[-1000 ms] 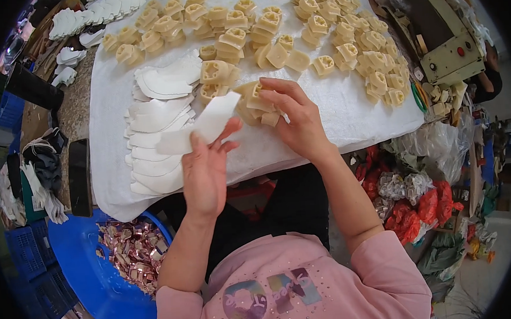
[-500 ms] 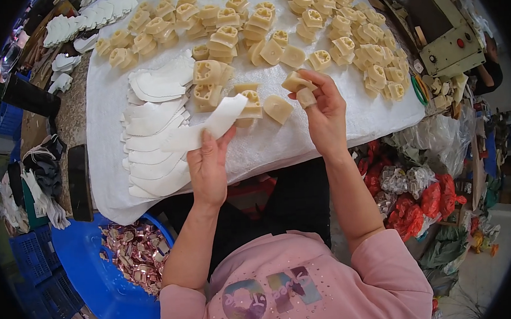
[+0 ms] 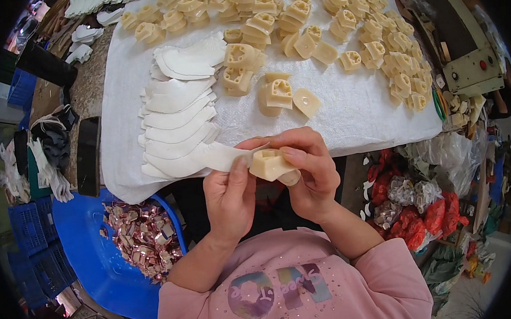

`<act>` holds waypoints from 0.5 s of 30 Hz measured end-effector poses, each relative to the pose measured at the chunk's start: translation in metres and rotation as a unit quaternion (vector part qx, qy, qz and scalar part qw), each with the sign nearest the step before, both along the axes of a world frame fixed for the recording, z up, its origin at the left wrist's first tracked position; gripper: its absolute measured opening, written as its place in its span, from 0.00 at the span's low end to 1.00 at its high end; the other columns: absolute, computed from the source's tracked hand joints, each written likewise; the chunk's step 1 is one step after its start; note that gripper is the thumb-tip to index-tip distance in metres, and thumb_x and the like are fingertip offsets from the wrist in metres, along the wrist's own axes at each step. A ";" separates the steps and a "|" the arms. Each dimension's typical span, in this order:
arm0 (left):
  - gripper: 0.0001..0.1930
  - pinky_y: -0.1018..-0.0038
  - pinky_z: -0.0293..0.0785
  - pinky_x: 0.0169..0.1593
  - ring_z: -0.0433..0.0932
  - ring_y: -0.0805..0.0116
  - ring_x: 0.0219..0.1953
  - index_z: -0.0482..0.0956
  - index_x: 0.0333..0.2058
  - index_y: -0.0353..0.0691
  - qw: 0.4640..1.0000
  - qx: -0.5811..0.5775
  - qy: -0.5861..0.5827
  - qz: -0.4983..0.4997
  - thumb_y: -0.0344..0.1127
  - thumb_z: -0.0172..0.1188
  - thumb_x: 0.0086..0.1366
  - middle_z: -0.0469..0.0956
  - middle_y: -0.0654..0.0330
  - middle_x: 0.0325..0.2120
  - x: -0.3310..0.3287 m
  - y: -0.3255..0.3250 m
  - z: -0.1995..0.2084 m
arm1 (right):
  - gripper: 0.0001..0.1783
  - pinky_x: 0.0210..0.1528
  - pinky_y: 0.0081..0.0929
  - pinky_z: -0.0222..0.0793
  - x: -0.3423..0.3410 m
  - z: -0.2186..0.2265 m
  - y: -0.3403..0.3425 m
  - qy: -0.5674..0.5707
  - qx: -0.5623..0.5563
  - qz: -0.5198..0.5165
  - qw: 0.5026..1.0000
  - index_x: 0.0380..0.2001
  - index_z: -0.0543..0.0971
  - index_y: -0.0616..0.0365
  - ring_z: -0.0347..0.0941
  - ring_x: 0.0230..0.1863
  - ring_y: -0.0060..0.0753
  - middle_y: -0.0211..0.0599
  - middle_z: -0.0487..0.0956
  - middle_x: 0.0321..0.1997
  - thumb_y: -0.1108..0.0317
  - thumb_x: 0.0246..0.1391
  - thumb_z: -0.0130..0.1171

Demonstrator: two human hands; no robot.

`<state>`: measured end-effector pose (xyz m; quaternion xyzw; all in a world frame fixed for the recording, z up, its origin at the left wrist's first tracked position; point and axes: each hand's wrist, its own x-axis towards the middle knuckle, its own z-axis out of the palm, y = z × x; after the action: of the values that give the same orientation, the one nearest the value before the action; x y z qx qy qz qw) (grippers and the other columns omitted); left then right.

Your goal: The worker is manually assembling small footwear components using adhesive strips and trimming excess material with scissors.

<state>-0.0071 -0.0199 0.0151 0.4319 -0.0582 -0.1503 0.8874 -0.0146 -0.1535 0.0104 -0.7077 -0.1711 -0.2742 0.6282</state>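
In front of my chest, my right hand [image 3: 312, 179] grips a chunky cream plastic shoe heel [image 3: 267, 166], fingers curled over its far and right sides. My left hand [image 3: 231, 199] pinches a curved white strip [image 3: 227, 156] between thumb and fingers. The strip's right end meets the left side of the heel, where the fingertips of both hands come together; part of that contact is hidden by the fingers. Beyond the hands, a single heel [image 3: 306, 102] lies beside a small stack of heels [image 3: 277, 94]. Fanned white strips [image 3: 177, 120] lie to the left.
Many cream heels [image 3: 398, 60] cover the far and right parts of the white-covered table [image 3: 346, 113]. A blue tub [image 3: 91, 251] of shiny pink pieces stands at lower left. A dark phone-like slab [image 3: 89, 158] lies left of the cloth. Red and clear plastic bags [image 3: 409, 226] are at right.
My hands have come together closer to my body, bringing the strip's end against the heel. The strip has moved down and the heel down and left. The view has shifted slightly.
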 end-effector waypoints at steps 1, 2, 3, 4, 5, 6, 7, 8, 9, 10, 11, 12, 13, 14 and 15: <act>0.20 0.70 0.68 0.53 0.71 0.65 0.49 0.64 0.51 0.22 0.999 -0.036 0.020 0.000 0.36 0.40 0.70 0.70 0.47 0.49 -0.002 0.000 0.004 | 0.23 0.42 0.33 0.67 0.003 -0.005 -0.001 -0.050 -0.027 -0.011 0.998 0.45 0.71 0.55 0.71 0.41 0.42 0.41 0.75 0.42 0.84 0.43 0.56; 0.21 0.70 0.68 0.54 0.71 0.64 0.50 0.63 0.52 0.21 0.997 -0.073 0.041 -0.001 0.36 0.38 0.70 0.68 0.46 0.50 -0.004 0.001 0.006 | 0.24 0.42 0.33 0.67 0.005 -0.008 -0.002 -0.099 -0.054 -0.023 0.993 0.45 0.71 0.55 0.71 0.40 0.41 0.40 0.75 0.42 0.86 0.42 0.55; 0.21 0.70 0.68 0.54 0.71 0.64 0.50 0.63 0.52 0.21 0.996 -0.074 0.041 0.000 0.36 0.38 0.70 0.68 0.46 0.50 -0.005 0.002 0.006 | 0.24 0.42 0.33 0.67 0.005 -0.008 -0.002 -0.099 -0.055 -0.022 0.993 0.45 0.71 0.55 0.71 0.40 0.41 0.40 0.75 0.42 0.86 0.42 0.55; 0.22 0.69 0.67 0.55 0.70 0.64 0.52 0.61 0.52 0.21 0.999 -0.049 0.020 -0.011 0.37 0.36 0.71 0.67 0.45 0.51 -0.006 0.004 0.006 | 0.26 0.41 0.33 0.66 0.005 -0.008 -0.002 -0.110 -0.071 -0.021 0.991 0.45 0.71 0.54 0.70 0.40 0.41 0.40 0.75 0.42 0.88 0.40 0.53; 0.23 0.69 0.67 0.56 0.69 0.63 0.53 0.60 0.53 0.20 0.999 -0.025 -0.002 -0.023 0.38 0.35 0.71 0.66 0.44 0.52 -0.006 0.004 0.007 | 0.28 0.41 0.32 0.66 0.005 -0.008 -0.002 -0.120 -0.086 -0.019 0.989 0.46 0.71 0.53 0.69 0.40 0.40 0.40 0.75 0.42 0.89 0.39 0.52; 0.23 0.69 0.67 0.56 0.69 0.63 0.53 0.60 0.53 0.20 0.999 -0.026 -0.001 -0.023 0.38 0.35 0.71 0.66 0.44 0.52 -0.006 0.004 0.006 | 0.28 0.41 0.32 0.66 0.005 -0.007 -0.002 -0.120 -0.087 -0.019 0.989 0.46 0.71 0.53 0.69 0.40 0.40 0.40 0.75 0.42 0.89 0.39 0.52; 0.23 0.69 0.67 0.56 0.69 0.63 0.53 0.60 0.53 0.20 0.999 -0.029 -0.004 -0.020 0.37 0.35 0.71 0.66 0.44 0.52 -0.006 0.004 0.005 | 0.29 0.41 0.32 0.66 0.005 -0.006 -0.002 -0.121 -0.083 -0.017 0.989 0.46 0.71 0.54 0.69 0.39 0.40 0.40 0.75 0.42 0.90 0.37 0.52; 0.23 0.69 0.67 0.56 0.69 0.63 0.53 0.61 0.53 0.20 0.999 -0.033 -0.006 -0.017 0.37 0.35 0.71 0.66 0.44 0.52 -0.006 0.003 0.005 | 0.30 0.41 0.31 0.66 0.005 -0.005 -0.002 -0.122 -0.078 -0.016 0.989 0.45 0.71 0.54 0.68 0.39 0.40 0.41 0.75 0.42 0.91 0.36 0.51; 0.23 0.69 0.67 0.56 0.69 0.63 0.53 0.61 0.53 0.20 0.999 -0.034 -0.006 -0.017 0.37 0.35 0.71 0.66 0.44 0.52 -0.006 0.003 0.005 | 0.30 0.41 0.31 0.66 0.005 -0.006 -0.002 -0.122 -0.079 -0.016 0.989 0.45 0.71 0.54 0.68 0.39 0.40 0.41 0.75 0.42 0.91 0.36 0.51; 0.22 0.69 0.67 0.56 0.70 0.63 0.53 0.61 0.53 0.19 0.999 -0.033 -0.008 -0.018 0.37 0.35 0.71 0.66 0.44 0.53 -0.007 0.003 0.005 | 0.30 0.40 0.31 0.66 0.004 -0.007 -0.002 -0.119 -0.078 -0.014 0.990 0.45 0.72 0.54 0.68 0.39 0.40 0.40 0.75 0.42 0.90 0.35 0.52; 0.22 0.70 0.67 0.55 0.70 0.63 0.52 0.61 0.52 0.19 0.999 -0.032 -0.011 -0.018 0.36 0.35 0.71 0.66 0.44 0.53 -0.007 0.003 0.005 | 0.30 0.40 0.31 0.66 0.004 -0.008 -0.003 -0.116 -0.076 -0.012 0.990 0.45 0.72 0.54 0.68 0.39 0.40 0.40 0.75 0.42 0.90 0.35 0.52; 0.22 0.70 0.67 0.55 0.70 0.63 0.52 0.61 0.52 0.19 0.999 -0.033 -0.010 -0.019 0.36 0.35 0.71 0.66 0.44 0.53 -0.008 0.002 0.006 | 0.30 0.40 0.31 0.66 0.003 -0.009 -0.003 -0.115 -0.077 -0.013 0.990 0.45 0.72 0.54 0.68 0.39 0.40 0.40 0.75 0.42 0.90 0.35 0.52; 0.22 0.71 0.68 0.54 0.70 0.65 0.51 0.62 0.52 0.19 1.000 -0.025 0.000 -0.008 0.36 0.36 0.71 0.66 0.45 0.52 -0.009 0.000 0.007 | 0.30 0.40 0.31 0.67 0.003 -0.010 -0.002 -0.114 -0.076 -0.020 0.990 0.44 0.72 0.55 0.68 0.39 0.40 0.40 0.75 0.42 0.90 0.35 0.52; 0.22 0.73 0.68 0.52 0.71 0.67 0.49 0.63 0.51 0.19 1.000 -0.017 0.011 0.003 0.36 0.36 0.71 0.67 0.45 0.52 -0.009 -0.001 0.008 | 0.29 0.40 0.31 0.67 0.003 -0.011 -0.003 -0.114 -0.076 -0.028 0.990 0.44 0.73 0.55 0.68 0.39 0.41 0.40 0.75 0.42 0.91 0.34 0.52; 0.22 0.73 0.68 0.52 0.71 0.67 0.49 0.63 0.51 0.19 1.000 -0.017 0.011 0.003 0.36 0.36 0.71 0.67 0.45 0.52 -0.010 -0.001 0.008 | 0.29 0.40 0.31 0.67 0.003 -0.011 -0.003 -0.113 -0.075 -0.028 0.990 0.44 0.73 0.55 0.68 0.39 0.41 0.40 0.75 0.42 0.91 0.34 0.52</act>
<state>-0.0166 -0.0206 0.0236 0.4155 -0.0497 -0.1518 0.8955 -0.0112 -0.1565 -0.0006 -0.7219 -0.2414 -0.3565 0.5418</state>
